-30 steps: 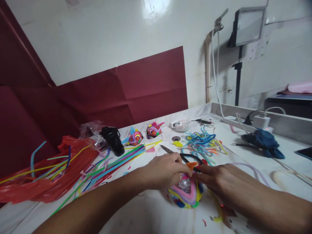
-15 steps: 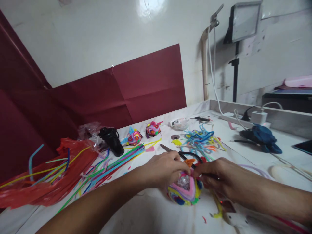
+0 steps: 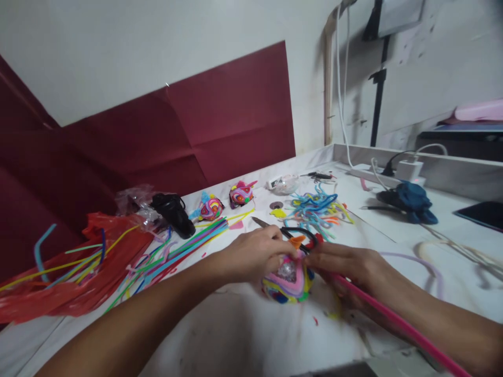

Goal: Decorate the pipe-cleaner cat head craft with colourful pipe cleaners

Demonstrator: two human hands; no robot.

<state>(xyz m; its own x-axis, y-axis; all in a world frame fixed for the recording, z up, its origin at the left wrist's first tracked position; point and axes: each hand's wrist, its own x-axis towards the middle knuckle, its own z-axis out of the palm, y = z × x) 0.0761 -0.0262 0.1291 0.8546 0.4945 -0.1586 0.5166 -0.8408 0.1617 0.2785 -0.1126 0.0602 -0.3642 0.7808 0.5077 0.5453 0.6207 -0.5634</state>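
My left hand [image 3: 255,254] is closed on a ball-shaped craft piece [image 3: 288,288], its fingertips at the upper edge. Coils of pink, yellow, blue and green pipe cleaner cover it around a clear, shiny middle. My right hand [image 3: 349,264] pinches a long pink pipe cleaner [image 3: 396,317], with fingertips against the right side of the craft piece. The pink length trails toward the lower right corner. Just behind the hands lie scissors [image 3: 261,222] with black handles, and an orange piece [image 3: 297,241] shows at the top of the craft piece.
Two similar colourful craft pieces [image 3: 211,208] sit farther back. Loose pipe cleaners [image 3: 208,235] and a red plastic bag [image 3: 118,262] lie left. Blue and yellow pipe cleaner scraps [image 3: 316,209] are behind the scissors. A power strip [image 3: 365,171], blue cloth [image 3: 416,201] and phone [image 3: 481,214] lie right.
The view has tilted down, so things sit higher. The pink pipe cleaner now runs from my right fingers across the wrist, where before it showed only at the bottom right. My left hand keeps its grip.
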